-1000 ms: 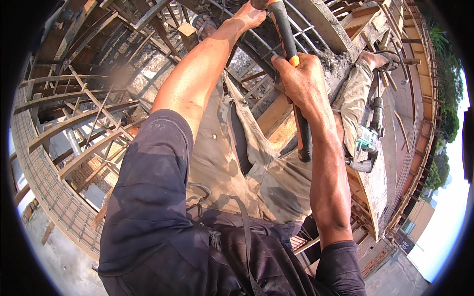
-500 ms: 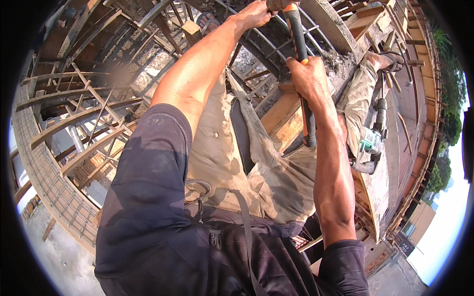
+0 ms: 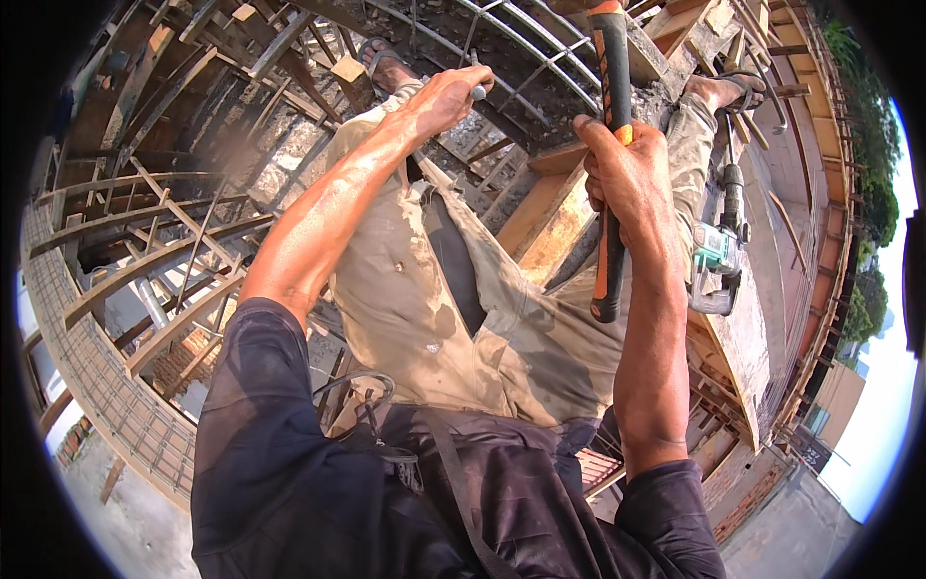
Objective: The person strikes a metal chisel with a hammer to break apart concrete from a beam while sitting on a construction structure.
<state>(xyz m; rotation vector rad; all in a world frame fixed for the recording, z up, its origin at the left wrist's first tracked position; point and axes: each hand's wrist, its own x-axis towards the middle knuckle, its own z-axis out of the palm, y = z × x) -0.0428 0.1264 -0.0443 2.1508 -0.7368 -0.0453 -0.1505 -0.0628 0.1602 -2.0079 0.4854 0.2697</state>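
My right hand (image 3: 632, 183) is closed around the black and orange handle of a hammer (image 3: 612, 72). The handle stands nearly upright in the view, and its head is mostly cut off by the top edge. To the left, my left hand (image 3: 446, 104) grips a short grey metal rod (image 3: 478, 93); its rounded end pokes out beside the fingers, and the rest is mostly hidden. Beyond that hand run steel reinforcing bars (image 3: 535, 43) over a dark, rubble-strewn trough.
A green and grey power drill (image 3: 716, 253) lies beside my right leg on a board (image 3: 743, 338). Wooden formwork (image 3: 555, 227) sits between my legs. Timber props (image 3: 183, 318) and a mesh-covered curved beam (image 3: 116, 386) are at left. My sandaled feet are spread wide.
My left hand has drawn back toward me and left, away from the hammer head, with the rod in it. My right hand and the hammer have shifted slightly right and nearer.
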